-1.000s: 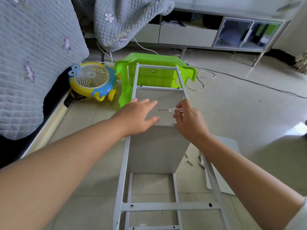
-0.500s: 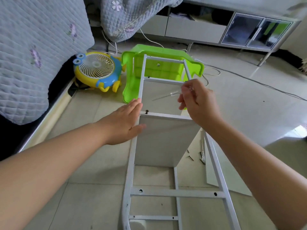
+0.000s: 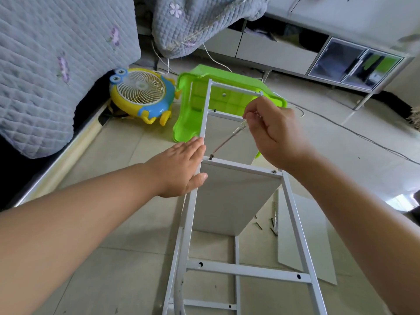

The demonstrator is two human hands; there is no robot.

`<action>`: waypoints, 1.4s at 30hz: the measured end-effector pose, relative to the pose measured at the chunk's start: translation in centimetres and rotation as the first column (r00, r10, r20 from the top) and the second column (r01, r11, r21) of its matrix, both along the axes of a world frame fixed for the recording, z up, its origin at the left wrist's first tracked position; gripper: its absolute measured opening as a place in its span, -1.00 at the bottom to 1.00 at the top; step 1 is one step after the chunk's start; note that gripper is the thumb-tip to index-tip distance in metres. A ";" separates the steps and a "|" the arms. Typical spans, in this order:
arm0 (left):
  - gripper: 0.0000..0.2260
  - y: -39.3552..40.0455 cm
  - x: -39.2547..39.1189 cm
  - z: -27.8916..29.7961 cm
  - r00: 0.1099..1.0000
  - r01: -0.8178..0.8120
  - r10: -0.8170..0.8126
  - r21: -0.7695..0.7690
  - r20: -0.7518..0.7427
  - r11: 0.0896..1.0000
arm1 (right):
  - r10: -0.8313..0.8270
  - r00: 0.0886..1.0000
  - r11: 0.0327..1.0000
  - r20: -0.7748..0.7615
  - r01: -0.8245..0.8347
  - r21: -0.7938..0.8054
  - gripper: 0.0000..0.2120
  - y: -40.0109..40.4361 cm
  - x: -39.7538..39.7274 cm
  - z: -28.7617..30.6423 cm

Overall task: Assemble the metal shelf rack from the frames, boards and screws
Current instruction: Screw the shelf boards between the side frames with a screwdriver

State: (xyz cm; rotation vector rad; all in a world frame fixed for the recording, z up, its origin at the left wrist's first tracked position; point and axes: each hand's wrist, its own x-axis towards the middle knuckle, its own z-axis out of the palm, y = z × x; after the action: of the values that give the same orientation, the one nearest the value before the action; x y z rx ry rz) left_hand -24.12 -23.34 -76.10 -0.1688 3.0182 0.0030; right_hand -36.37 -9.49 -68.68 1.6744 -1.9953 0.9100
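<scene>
A green plastic stool (image 3: 193, 110) lies tipped on its side on the tiled floor (image 3: 113, 235), just beside a yellow and blue frog-faced fan (image 3: 142, 94). A grey quilted blanket (image 3: 56, 64) hangs at left. White cables (image 3: 363, 137) trail toward a low cabinet (image 3: 341, 62), apparently glass-fronted.

A white metal frame (image 3: 293, 214) lies lengthwise, a white board (image 3: 229, 201) standing in it under a crossbar; a screw (image 3: 211, 157), seemingly unseated, at its left end.
</scene>
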 end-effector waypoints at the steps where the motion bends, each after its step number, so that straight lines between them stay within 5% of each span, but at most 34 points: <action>1: -0.07 0.0 0.0 0.0 1.000 -0.002 0.002 0.000 0.005 1.000 | 0.010 1.000 1.000 -0.005 -0.010 0.011 -0.66 -0.1 0.0 0.0; 5: -0.21 0.0 0.0 0.0 1.000 -0.011 0.011 -0.007 0.018 1.000 | 0.033 0.999 0.998 0.005 -0.033 0.055 -0.65 -0.6 0.0 -0.2; 24: -0.26 0.0 0.2 -0.1 1.000 -0.020 0.020 0.038 0.006 0.999 | 0.058 0.998 0.979 -0.039 -0.049 0.197 -0.58 -0.9 -0.1 -0.2; 42: -0.37 0.1 0.3 -0.1 0.999 -0.025 0.022 0.079 0.038 0.997 | 0.022 0.999 0.995 0.031 -0.025 0.098 -0.61 -0.8 -0.6 0.2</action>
State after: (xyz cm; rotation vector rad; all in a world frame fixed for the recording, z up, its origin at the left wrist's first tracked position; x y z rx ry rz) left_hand -23.83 -23.29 -76.17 -0.1943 2.9733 0.1199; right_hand -36.97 -10.25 -68.43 1.7504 -2.0751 0.8634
